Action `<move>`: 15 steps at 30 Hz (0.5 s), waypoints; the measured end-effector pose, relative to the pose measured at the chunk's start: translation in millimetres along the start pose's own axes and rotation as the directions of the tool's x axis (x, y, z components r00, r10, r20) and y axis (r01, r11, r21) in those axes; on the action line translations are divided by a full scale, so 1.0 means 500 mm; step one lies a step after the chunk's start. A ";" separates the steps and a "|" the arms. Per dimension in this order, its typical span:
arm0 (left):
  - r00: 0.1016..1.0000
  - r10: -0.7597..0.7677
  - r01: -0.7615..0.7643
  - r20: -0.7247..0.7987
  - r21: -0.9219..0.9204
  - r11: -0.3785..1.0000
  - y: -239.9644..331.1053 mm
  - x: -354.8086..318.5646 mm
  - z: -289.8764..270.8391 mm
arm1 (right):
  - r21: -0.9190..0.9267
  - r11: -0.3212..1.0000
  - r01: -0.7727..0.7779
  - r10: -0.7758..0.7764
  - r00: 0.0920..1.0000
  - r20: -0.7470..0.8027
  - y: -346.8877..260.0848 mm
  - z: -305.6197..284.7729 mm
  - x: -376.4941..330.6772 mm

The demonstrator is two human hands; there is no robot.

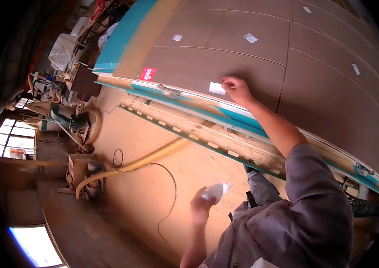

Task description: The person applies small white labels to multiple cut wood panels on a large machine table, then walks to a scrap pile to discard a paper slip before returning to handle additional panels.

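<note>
My right hand [237,89] reaches over the brown panels, its fingers closed in a pinch at the right edge of a blank-looking white label [216,88]. The label lies on or just over the front brown panel [185,67]; whether it is stuck down I cannot tell. Lower down, over the floor, my left hand [201,206] is closed around a rounded white paper bundle [214,193]. Its bright edge is overexposed, so its exact form is unclear. A red and white label [146,73] sits near the left end of the front panel.
More small white labels [250,38] dot the panels on the large teal-edged machine table [114,44]. A metal clamp-like fitting [168,91] stands on its front edge, above a dusty slotted rail [185,132]. A yellow hose [147,157] and a thin black cable [174,187] cross the floor.
</note>
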State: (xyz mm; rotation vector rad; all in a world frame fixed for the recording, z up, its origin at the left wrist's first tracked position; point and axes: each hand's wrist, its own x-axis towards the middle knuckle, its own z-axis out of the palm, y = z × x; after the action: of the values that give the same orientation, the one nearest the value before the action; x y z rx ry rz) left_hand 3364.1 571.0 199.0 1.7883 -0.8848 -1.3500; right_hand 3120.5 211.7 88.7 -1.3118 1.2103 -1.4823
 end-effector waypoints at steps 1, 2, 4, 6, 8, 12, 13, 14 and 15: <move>1.000 0.001 -0.001 -0.004 -0.035 0.999 0.006 0.016 -0.004 | 0.013 0.994 0.110 -0.110 0.994 -0.006 0.028 -0.052 0.005; 1.000 0.002 -0.003 -0.015 -0.077 0.997 0.009 0.029 -0.011 | 0.007 0.998 0.062 -0.061 0.994 -0.093 0.019 -0.110 0.015; 1.000 0.007 -0.011 -0.025 -0.142 0.990 0.031 0.049 -0.014 | -0.254 0.959 0.126 -0.215 0.907 -0.363 0.028 -0.229 0.051; 1.000 -0.032 0.031 0.000 -0.137 0.990 0.021 0.086 -0.027 | -0.616 0.764 0.189 -0.435 0.857 -0.276 -0.060 -0.277 0.050; 0.995 -0.098 0.103 0.033 -0.187 0.977 0.038 0.117 -0.024 | -0.741 0.568 0.358 -0.506 0.862 0.029 -0.107 -0.275 0.031; 0.993 -0.090 0.109 0.073 -0.315 0.943 0.129 0.173 0.003 | -0.714 0.411 0.567 -0.337 0.822 0.459 -0.112 -0.232 -0.051; 0.994 -0.054 0.086 0.100 -0.353 0.932 0.149 0.187 0.007 | -0.699 0.436 0.568 -0.294 0.823 0.486 -0.102 -0.231 -0.074; 0.994 -0.055 0.090 0.098 -0.409 0.908 0.167 0.196 0.015 | -0.742 0.409 0.532 -0.155 0.841 0.518 -0.104 -0.232 -0.089; 0.994 -0.051 0.092 0.100 -0.459 0.884 0.181 0.200 0.022 | -0.746 0.401 0.531 -0.131 0.839 0.528 -0.111 -0.211 -0.091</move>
State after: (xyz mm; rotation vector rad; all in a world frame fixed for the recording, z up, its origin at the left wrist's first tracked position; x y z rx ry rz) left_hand 3366.0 438.5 226.1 1.4088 -0.4822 -1.5421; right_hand 3024.0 283.2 132.2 -2.5710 1.5426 -0.6523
